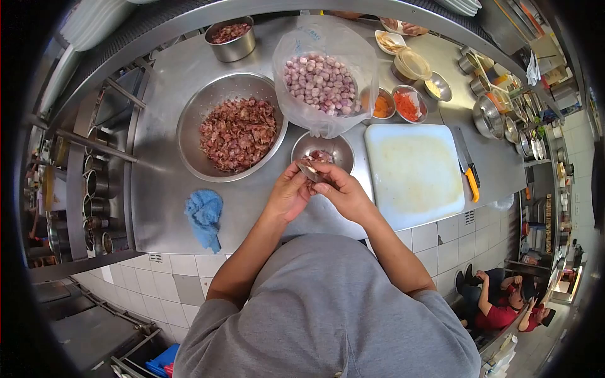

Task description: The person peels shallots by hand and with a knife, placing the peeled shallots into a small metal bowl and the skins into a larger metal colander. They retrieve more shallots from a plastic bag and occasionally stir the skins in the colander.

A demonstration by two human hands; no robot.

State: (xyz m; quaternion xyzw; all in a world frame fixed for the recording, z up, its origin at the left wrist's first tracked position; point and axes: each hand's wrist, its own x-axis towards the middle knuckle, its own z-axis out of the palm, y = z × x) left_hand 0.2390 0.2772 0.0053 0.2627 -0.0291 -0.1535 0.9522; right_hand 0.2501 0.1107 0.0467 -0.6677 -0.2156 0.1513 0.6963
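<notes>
My left hand (pixel 288 194) and my right hand (pixel 343 192) meet over the table's near side, fingertips pinched together. Between them is a small shallot, mostly covered by the fingers, and a thin greyish edge (pixel 307 169) that looks like a small blade. What my right fingers grip is hidden. Just beyond them, a small steel bowl (pixel 340 148) holds a few reddish skins. Behind it, a clear plastic bag (pixel 290 63) lies open, full of purple-white shallots (pixel 320 82). To the left, a large steel bowl (pixel 189 148) contains a heap of reddish-brown skins (pixel 238 133).
A white cutting board (pixel 413 170) lies at right, beside a yellow-handled knife (pixel 471 179). A blue cloth (pixel 203 217) rests at the left front. Small bowls of orange pieces (pixel 381 107) and shredded carrot (pixel 408 106) stand behind the board. Two people (pixel 504 302) sit farther right.
</notes>
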